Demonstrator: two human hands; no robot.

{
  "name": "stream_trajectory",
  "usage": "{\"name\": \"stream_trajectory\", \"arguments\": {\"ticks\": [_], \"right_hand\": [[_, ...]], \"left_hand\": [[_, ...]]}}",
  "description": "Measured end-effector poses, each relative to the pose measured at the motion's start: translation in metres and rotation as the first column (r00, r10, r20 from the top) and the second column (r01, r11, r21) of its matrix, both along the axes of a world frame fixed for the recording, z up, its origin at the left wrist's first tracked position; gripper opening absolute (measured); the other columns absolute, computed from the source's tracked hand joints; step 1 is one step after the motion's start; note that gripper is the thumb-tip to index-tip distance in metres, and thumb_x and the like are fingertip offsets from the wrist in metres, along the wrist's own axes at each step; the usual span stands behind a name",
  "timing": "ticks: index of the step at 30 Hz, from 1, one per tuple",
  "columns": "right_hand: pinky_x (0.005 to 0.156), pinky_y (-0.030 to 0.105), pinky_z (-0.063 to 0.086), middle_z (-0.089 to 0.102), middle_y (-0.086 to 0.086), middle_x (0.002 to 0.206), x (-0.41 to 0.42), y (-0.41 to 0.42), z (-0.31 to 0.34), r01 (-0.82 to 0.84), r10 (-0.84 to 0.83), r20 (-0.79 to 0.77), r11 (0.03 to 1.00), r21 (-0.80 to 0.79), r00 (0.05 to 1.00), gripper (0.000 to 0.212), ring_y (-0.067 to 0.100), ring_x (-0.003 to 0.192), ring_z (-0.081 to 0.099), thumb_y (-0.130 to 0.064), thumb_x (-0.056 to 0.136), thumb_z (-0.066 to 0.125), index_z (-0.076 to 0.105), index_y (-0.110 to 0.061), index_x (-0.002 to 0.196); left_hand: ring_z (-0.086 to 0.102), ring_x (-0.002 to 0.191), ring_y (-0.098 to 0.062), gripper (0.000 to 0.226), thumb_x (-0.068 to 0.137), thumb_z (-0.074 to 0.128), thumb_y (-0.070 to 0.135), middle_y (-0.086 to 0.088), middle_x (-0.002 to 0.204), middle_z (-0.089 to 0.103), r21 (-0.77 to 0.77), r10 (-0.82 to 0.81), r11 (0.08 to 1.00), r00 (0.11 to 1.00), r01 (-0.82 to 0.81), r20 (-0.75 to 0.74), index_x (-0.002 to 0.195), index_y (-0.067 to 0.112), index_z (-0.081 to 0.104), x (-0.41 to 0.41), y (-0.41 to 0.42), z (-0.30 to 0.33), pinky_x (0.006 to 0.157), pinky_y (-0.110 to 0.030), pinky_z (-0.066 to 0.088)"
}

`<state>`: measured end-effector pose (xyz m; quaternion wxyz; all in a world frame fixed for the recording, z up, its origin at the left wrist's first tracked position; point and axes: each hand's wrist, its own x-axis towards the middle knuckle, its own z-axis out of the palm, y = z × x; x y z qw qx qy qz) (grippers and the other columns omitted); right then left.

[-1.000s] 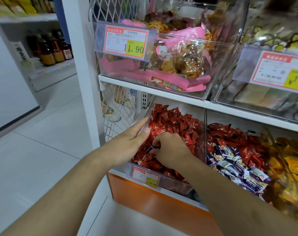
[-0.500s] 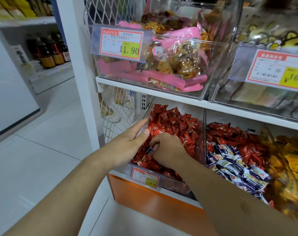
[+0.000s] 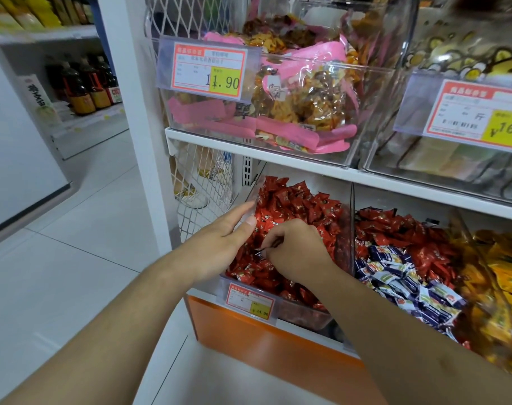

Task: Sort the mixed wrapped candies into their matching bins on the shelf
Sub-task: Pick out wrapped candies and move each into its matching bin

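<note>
Nearest the camera, two bare forearms reach up toward the clear bin of red candies [image 3: 289, 206], which serves as the landmark on the lower shelf. At that bin's front lip hangs a small orange price tag [image 3: 250, 301], and below it runs an orange base panel [image 3: 248, 337]. Over the front half of the bin, the right hand [image 3: 298, 252] has its fingers curled downward, and the fingertips [image 3: 267, 254] pinch a small dark-wrapped candy [image 3: 260, 253] lying among the red ones; only a sliver of that wrapper shows. At the bin's left wall, the left hand [image 3: 222, 238] lies with fingers straight and together, thumb against the clear side, holding nothing. Right of the bin, past a clear divider, a second bin [image 3: 351, 344] holds blue-and-white candies [image 3: 409, 285] heaped in front with more red pieces behind them. Further right again sit yellow-wrapped sweets [image 3: 506, 276]. Above the red bin, a white shelf board [image 3: 278, 154] carries a clear tub of pink-wrapped snacks [image 3: 278, 112] with a price label [image 3: 209, 70] reading 11.90, and beside that another clear tub [image 3: 441, 171] with a label [image 3: 477, 115] showing 16.8. Left of the red bin, behind white wire mesh [image 3: 202, 206], lies a pale tiled floor [image 3: 73, 258]; far off to the left stand dark bottles [image 3: 82, 86] on another shelf.
</note>
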<state>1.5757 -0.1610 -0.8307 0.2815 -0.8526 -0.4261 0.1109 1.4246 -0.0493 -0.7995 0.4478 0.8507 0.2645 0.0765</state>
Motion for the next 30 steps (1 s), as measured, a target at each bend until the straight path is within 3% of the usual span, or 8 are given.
{"name": "stream_trajectory", "arguments": {"ticks": [4,11,15,19,23,25,27,30], "right_hand": [[0.063,0.010,0.049,0.070,-0.020,0.074,0.000,-0.018,0.028,0.014,-0.002,-0.098,0.993,0.114,0.995,0.019,-0.004,0.075,0.065,-0.016,0.085,0.081,0.077,-0.031,0.073],[0.074,0.034,0.061,0.074,-0.004,0.077,-0.005,-0.057,0.069,0.020,0.036,-0.219,0.968,0.251,0.975,0.018,0.017,0.075,0.069,-0.016,0.089,0.080,0.077,-0.030,0.077],[0.074,0.025,0.058,0.076,-0.003,0.078,-0.007,-0.084,0.084,0.085,0.046,-0.351,0.934,0.347,0.935,0.014,0.015,0.075,0.071,-0.012,0.089,0.079,0.079,-0.024,0.081],[0.077,0.026,0.061,0.077,-0.002,0.079,-0.004,-0.110,0.090,0.143,0.042,-0.431,0.910,0.389,0.901,0.012,0.014,0.078,0.073,-0.010,0.089,0.079,0.078,-0.020,0.082],[0.068,0.027,0.060,0.074,-0.008,0.077,0.012,-0.140,0.087,0.237,-0.105,-0.344,0.899,0.368,0.933,0.013,0.009,0.072,0.070,-0.017,0.091,0.078,0.076,-0.026,0.083],[0.064,0.022,0.058,0.073,-0.014,0.089,0.023,-0.160,0.081,0.284,-0.237,-0.186,0.915,0.287,0.953,0.013,0.005,0.070,0.066,-0.021,0.094,0.075,0.074,-0.034,0.096],[0.073,0.027,0.060,0.067,-0.017,0.121,0.031,-0.176,0.076,0.290,-0.294,0.019,0.951,0.109,0.956,0.026,0.007,0.079,0.065,-0.025,0.097,0.069,0.068,-0.038,0.120],[0.089,0.027,0.056,0.059,-0.020,0.131,0.031,-0.181,0.076,0.202,-0.204,0.000,0.973,0.111,0.979,0.036,0.002,0.099,0.058,-0.027,0.099,0.066,0.061,-0.039,0.132]], "left_hand": [[0.035,0.148,-0.007,0.050,0.101,0.030,0.070,0.025,0.163,0.029,0.004,0.011,1.000,1.000,-0.011,-0.003,0.151,0.064,0.026,0.001,0.001,-0.001,0.123,-0.038,0.029],[0.019,0.150,0.004,0.040,0.106,0.054,0.033,0.024,0.163,0.027,0.275,0.002,0.961,0.993,-0.034,0.114,0.146,0.041,0.053,0.010,-0.007,0.008,0.118,-0.019,0.009],[0.046,0.130,0.014,0.038,0.095,0.073,0.022,0.032,0.136,0.058,0.248,-0.094,0.968,0.964,0.031,0.249,0.127,0.044,0.068,0.013,-0.029,0.026,0.111,-0.011,0.029],[0.073,0.093,-0.007,0.020,0.090,0.079,0.012,0.009,0.095,0.078,-0.022,-0.086,0.995,0.941,0.099,0.328,0.104,0.026,0.078,0.028,-0.062,0.031,0.089,-0.027,0.057],[0.073,0.084,-0.010,0.014,0.088,0.081,0.016,0.006,0.089,0.077,-0.091,0.059,0.995,0.934,-0.028,0.351,0.096,0.027,0.076,0.038,-0.075,0.031,0.077,-0.019,0.057],[0.075,0.084,-0.015,0.014,0.088,0.081,0.017,0.002,0.089,0.077,-0.152,0.102,0.987,0.936,-0.053,0.336,0.097,0.026,0.075,0.041,-0.078,0.029,0.076,-0.025,0.060],[0.076,0.086,-0.018,0.018,0.088,0.081,0.016,-0.002,0.091,0.078,-0.200,0.111,0.979,0.943,-0.048,0.315,0.103,0.022,0.074,0.045,-0.084,0.028,0.074,-0.026,0.061],[0.074,0.084,-0.011,0.020,0.084,0.084,0.015,0.005,0.090,0.078,-0.198,0.105,0.979,0.949,-0.047,0.297,0.100,0.023,0.075,0.053,-0.095,0.026,0.074,-0.020,0.057]]}}
